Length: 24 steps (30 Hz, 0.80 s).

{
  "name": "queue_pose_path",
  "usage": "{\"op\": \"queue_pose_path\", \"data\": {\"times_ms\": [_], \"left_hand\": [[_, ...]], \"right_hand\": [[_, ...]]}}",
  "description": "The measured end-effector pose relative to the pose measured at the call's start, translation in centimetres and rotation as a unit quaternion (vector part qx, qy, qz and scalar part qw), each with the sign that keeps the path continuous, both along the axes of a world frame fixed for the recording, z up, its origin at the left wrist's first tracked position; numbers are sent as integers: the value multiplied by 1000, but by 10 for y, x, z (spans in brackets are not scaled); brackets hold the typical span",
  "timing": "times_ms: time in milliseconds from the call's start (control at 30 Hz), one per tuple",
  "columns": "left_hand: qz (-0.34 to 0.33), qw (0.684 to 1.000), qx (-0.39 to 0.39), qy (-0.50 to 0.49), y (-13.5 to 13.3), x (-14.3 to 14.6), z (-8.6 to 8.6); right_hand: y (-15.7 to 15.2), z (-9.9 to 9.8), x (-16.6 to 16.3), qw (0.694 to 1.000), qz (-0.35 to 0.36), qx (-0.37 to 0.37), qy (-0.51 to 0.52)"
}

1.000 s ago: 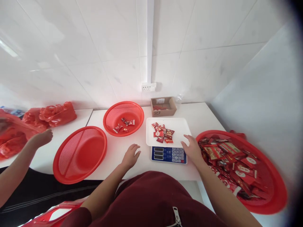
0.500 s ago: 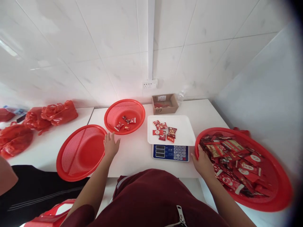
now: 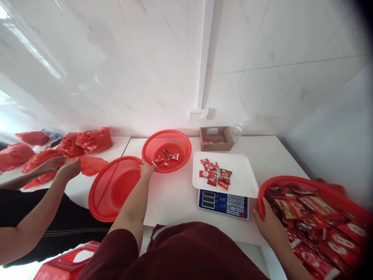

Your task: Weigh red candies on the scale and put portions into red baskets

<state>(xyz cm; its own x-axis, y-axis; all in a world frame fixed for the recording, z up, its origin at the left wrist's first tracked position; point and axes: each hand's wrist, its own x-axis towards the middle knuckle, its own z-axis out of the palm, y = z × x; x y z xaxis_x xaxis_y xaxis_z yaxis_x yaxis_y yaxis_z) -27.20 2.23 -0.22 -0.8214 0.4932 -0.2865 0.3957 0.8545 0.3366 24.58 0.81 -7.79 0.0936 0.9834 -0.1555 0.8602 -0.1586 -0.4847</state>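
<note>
Arms spread, left hand [image 3: 147, 169] at small basket [image 3: 186, 144], right hand [image 3: 269, 224] gripping full basket [image 3: 291, 180]

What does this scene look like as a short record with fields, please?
left hand: at the near rim of the small basket; grip unclear
right hand: grasps the large basket by its rim
small basket: holds loose candies
large basket: piled with red packets
scale: white tray on top, carrying tray candies
empty basket: beside the small basket
by the wall: cardboard box, socket
co-worker's hands: far left, at the red bags
</note>
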Motion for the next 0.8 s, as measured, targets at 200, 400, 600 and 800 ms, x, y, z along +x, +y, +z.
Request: {"op": "queue_pose_path", "data": {"times_ms": [200, 400, 600, 800], "left_hand": [[-45, 999, -16, 24, -4, -27, 3], [-131, 988, -38, 67, -21, -55, 10], [-202, 971, -90, 93, -26, -77, 15], [-315, 935, -117, 117, -35, -93, 21]], "right_hand": [[4, -7, 4, 1000, 2, 1, 19], [5, -7, 3, 1000, 4, -6, 27], [9, -15, 8, 999, 17, -14, 26], [9, -10, 5, 999, -4, 8, 39]]}}
